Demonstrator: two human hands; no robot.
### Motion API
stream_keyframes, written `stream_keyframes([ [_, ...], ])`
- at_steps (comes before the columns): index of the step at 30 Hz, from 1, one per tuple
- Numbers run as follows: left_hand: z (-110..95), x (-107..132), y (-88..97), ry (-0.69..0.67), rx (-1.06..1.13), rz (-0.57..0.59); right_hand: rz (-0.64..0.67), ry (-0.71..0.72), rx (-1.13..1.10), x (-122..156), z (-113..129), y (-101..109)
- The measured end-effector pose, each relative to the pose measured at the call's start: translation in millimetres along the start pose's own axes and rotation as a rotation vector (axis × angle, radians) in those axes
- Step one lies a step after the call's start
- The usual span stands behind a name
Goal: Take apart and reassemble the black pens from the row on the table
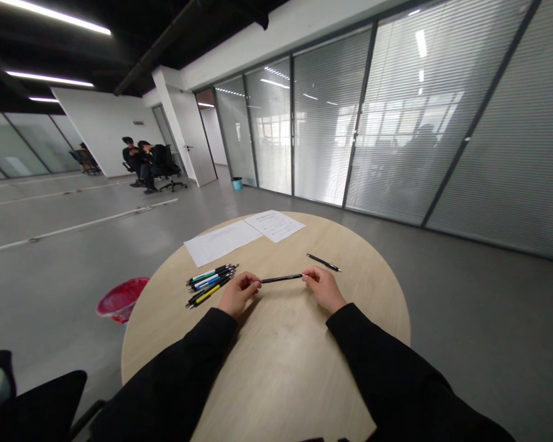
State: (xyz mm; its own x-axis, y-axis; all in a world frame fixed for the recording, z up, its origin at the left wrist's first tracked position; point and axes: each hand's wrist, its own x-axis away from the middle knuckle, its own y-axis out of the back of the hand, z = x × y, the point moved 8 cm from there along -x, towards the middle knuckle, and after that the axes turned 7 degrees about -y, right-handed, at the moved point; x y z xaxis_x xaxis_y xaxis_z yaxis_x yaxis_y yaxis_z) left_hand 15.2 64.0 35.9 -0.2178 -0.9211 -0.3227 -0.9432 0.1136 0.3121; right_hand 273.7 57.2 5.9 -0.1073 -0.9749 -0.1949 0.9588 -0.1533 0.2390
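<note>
A: What stays hard to make out in the head view?
B: Both ends of a slim black pen, covered by fingertips; only its glossy middle shows. A pile of black, blue, green and yellow pens overlaps too much to count.

A: And the print?
B: Too small to read on two white paper sheets at the far side of a round, pale wood-grain worktop. The frame's lower edge crops that worktop and both black sleeves; a black armchair is cut off at left. The worktop's rim hides part of a red plastic basin. Two seated people in dark clothes are small in the background.

A: How are the hands posed?
B: Forearms reach forward, converging. The left hand, beside the pile, has its grip pinched on one end of the slim black pen; the right hand pinches the other. The pen runs nearly level between them, just over the worktop. A second black pen lies slantwise beyond the right hand.
</note>
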Motion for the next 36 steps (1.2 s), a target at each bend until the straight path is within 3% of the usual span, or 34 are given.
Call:
stream_keyframes([
  [36,-1.6,-0.4,0.0,-0.001,0.001,0.001,0.005,-0.003,0.005,2.1,3.0,0.2],
])
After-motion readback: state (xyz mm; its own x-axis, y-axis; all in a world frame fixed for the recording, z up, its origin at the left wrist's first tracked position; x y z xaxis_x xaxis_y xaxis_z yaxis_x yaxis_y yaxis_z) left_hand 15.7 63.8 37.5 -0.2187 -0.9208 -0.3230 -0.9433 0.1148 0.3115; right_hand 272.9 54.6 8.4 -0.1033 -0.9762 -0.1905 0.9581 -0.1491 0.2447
